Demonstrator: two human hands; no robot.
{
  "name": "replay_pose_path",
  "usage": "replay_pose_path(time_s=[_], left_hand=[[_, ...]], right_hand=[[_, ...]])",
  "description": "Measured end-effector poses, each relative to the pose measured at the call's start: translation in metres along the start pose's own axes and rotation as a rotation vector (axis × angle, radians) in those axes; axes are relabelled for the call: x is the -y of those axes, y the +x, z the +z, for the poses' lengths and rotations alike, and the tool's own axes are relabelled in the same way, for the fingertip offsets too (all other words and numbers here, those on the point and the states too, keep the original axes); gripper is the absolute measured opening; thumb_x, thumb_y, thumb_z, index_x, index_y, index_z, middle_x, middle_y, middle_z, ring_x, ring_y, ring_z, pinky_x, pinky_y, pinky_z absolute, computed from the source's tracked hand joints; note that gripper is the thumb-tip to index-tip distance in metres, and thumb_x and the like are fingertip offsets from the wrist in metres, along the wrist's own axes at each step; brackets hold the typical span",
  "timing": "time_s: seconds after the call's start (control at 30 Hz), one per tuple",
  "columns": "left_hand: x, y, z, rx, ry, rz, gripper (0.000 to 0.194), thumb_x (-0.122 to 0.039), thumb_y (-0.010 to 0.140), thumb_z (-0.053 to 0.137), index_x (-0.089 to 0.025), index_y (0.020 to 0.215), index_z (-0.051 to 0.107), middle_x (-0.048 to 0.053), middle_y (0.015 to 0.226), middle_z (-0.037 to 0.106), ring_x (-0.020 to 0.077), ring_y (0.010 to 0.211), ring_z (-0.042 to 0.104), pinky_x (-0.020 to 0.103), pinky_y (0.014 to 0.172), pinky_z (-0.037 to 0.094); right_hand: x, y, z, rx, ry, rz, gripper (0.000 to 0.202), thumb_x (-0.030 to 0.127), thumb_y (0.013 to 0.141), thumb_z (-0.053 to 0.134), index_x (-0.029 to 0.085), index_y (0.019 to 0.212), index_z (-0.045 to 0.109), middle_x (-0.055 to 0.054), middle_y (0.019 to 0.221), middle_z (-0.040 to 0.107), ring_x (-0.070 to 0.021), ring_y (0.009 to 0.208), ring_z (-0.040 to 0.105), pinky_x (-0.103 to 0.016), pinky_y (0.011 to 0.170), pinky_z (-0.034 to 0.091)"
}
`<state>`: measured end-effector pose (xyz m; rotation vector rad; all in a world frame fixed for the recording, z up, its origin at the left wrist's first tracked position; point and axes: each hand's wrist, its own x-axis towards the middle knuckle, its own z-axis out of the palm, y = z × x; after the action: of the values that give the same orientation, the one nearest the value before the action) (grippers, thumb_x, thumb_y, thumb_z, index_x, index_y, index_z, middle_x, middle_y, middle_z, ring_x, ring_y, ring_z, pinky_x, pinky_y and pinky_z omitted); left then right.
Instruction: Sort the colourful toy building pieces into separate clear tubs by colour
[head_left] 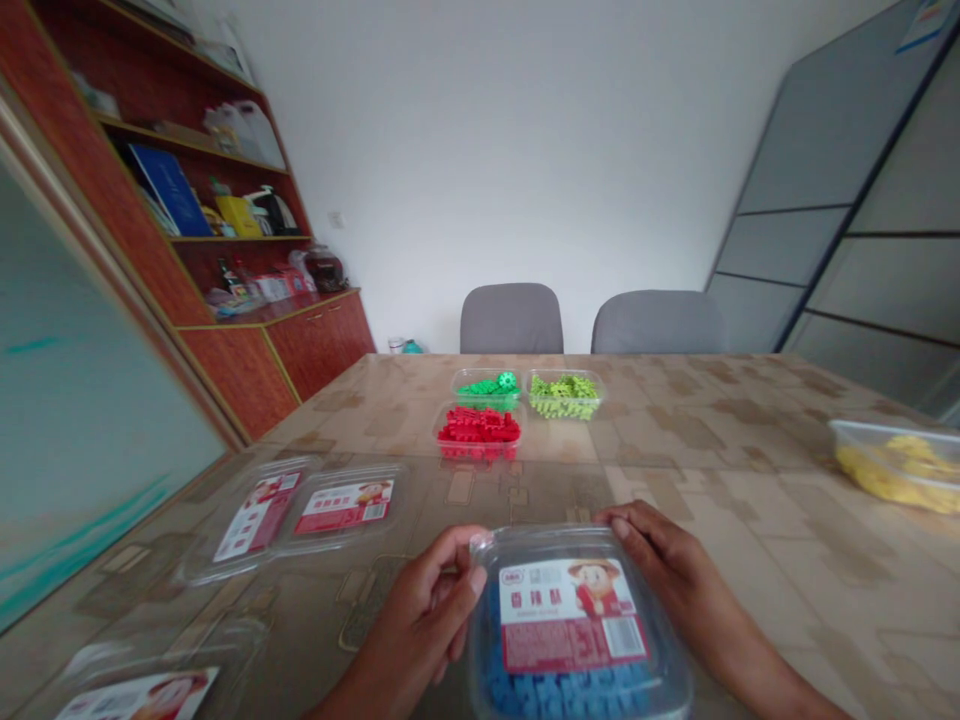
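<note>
A clear plastic container [667,650] with a lid stands close in front of me, and blue toy pieces [562,692] show inside. A red and white label with a cartoon figure is stuck on its lid [540,545]. My left hand [427,610] pinches the lid's far left corner between thumb and fingers. At the far right corner, my right hand [667,560] has its fingers closed over the lid's edge. Whether the lid is fully seated all round, I cannot tell.
Open containers hold red pieces [478,432], green pieces [487,390] and lime pieces [564,396] mid-table. A container of yellow pieces [900,465] stands far right. Loose labelled lids [345,508] lie at left, one nearer me [150,690]. Two grey chairs [511,318] stand behind.
</note>
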<state>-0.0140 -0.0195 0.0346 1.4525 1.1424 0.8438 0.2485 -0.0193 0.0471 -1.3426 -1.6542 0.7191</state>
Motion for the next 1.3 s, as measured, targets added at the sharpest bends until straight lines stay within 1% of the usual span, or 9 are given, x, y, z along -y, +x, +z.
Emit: replay_pose_path(time_s=[0.2, 0.37, 0.5, 0.63, 0.8, 0.93, 1.07, 1.2, 1.3], left_hand=[[0.001, 0.004, 0.001, -0.004, -0.028, 0.001, 0.049, -0.059, 0.083, 0.056, -0.021, 0.114, 0.051, -0.004, 0.072, 0.047, 0.0081, 0.046, 0.046, 0.014, 0.031, 0.034], [0.001, 0.007, 0.004, 0.027, -0.131, -0.028, 0.049, -0.061, 0.079, 0.060, -0.020, 0.105, 0.053, -0.003, 0.073, 0.050, 0.0098, 0.049, 0.052, 0.016, 0.035, 0.039], [0.003, 0.008, 0.007, 0.039, -0.261, -0.079, 0.046, -0.059, 0.076, 0.064, -0.019, 0.096, 0.054, -0.004, 0.067, 0.052, 0.0089, 0.045, 0.050, 0.016, 0.035, 0.038], [0.005, 0.009, 0.007, 0.026, -0.337, -0.089, 0.043, -0.056, 0.075, 0.067, -0.018, 0.093, 0.055, -0.005, 0.062, 0.052, 0.0077, 0.046, 0.047, 0.014, 0.036, 0.035], [0.004, 0.011, 0.008, 0.025, -0.337, -0.114, 0.052, -0.062, 0.067, 0.070, -0.018, 0.091, 0.054, -0.006, 0.059, 0.051, 0.0072, 0.040, 0.043, 0.016, 0.034, 0.033], [-0.002, 0.011, 0.010, 0.002, -0.290, -0.131, 0.045, -0.059, 0.075, 0.064, -0.018, 0.090, 0.054, -0.005, 0.060, 0.052, 0.0085, 0.044, 0.046, 0.016, 0.036, 0.033], [-0.009, 0.010, 0.011, -0.025, -0.277, -0.156, 0.045, -0.060, 0.074, 0.064, -0.018, 0.087, 0.054, -0.005, 0.060, 0.051, 0.0087, 0.046, 0.047, 0.016, 0.037, 0.032], [-0.010, 0.009, 0.010, 0.029, -0.325, -0.145, 0.045, -0.058, 0.072, 0.068, -0.018, 0.087, 0.054, -0.006, 0.060, 0.048, 0.0061, 0.045, 0.040, 0.016, 0.038, 0.029], [-0.008, 0.009, 0.009, 0.078, -0.391, -0.158, 0.047, -0.055, 0.067, 0.073, -0.018, 0.090, 0.054, -0.006, 0.062, 0.048, 0.0060, 0.046, 0.039, 0.017, 0.040, 0.028]], right_hand=[[-0.009, 0.000, 0.001, -0.019, -0.075, 0.001, 0.036, 0.044, 0.093, 0.043, 0.020, 0.082, 0.068, -0.006, 0.080, 0.065, -0.0205, 0.078, 0.062, -0.030, 0.072, 0.048], [-0.011, 0.000, 0.004, 0.031, 0.037, 0.124, 0.046, 0.059, 0.087, 0.045, 0.019, 0.074, 0.063, -0.004, 0.071, 0.065, -0.0201, 0.066, 0.060, -0.029, 0.061, 0.048], [-0.006, -0.001, 0.005, 0.066, 0.138, 0.225, 0.057, 0.073, 0.079, 0.046, 0.018, 0.067, 0.059, -0.004, 0.064, 0.062, -0.0194, 0.059, 0.057, -0.030, 0.055, 0.048], [0.001, 0.000, 0.005, 0.083, 0.204, 0.280, 0.060, 0.077, 0.073, 0.050, 0.018, 0.067, 0.056, -0.004, 0.064, 0.060, -0.0192, 0.060, 0.056, -0.030, 0.057, 0.048], [0.005, 0.003, 0.005, 0.093, 0.292, 0.367, 0.059, 0.078, 0.067, 0.054, 0.020, 0.064, 0.052, 0.000, 0.060, 0.055, -0.0168, 0.056, 0.051, -0.028, 0.053, 0.044], [0.003, 0.005, 0.007, 0.045, 0.256, 0.337, 0.059, 0.080, 0.063, 0.056, 0.021, 0.059, 0.050, -0.001, 0.060, 0.056, -0.0189, 0.060, 0.053, -0.029, 0.057, 0.045], [-0.001, 0.006, 0.008, 0.014, 0.211, 0.273, 0.059, 0.080, 0.066, 0.053, 0.021, 0.059, 0.051, -0.002, 0.060, 0.058, -0.0193, 0.060, 0.053, -0.029, 0.057, 0.046], [0.000, 0.006, 0.007, 0.052, 0.225, 0.297, 0.058, 0.078, 0.067, 0.053, 0.020, 0.063, 0.056, -0.002, 0.061, 0.059, -0.0195, 0.060, 0.054, -0.029, 0.058, 0.047], [0.004, 0.005, 0.007, 0.042, 0.261, 0.308, 0.057, 0.077, 0.067, 0.055, 0.020, 0.065, 0.058, -0.001, 0.060, 0.058, -0.0185, 0.058, 0.053, -0.029, 0.055, 0.046]])
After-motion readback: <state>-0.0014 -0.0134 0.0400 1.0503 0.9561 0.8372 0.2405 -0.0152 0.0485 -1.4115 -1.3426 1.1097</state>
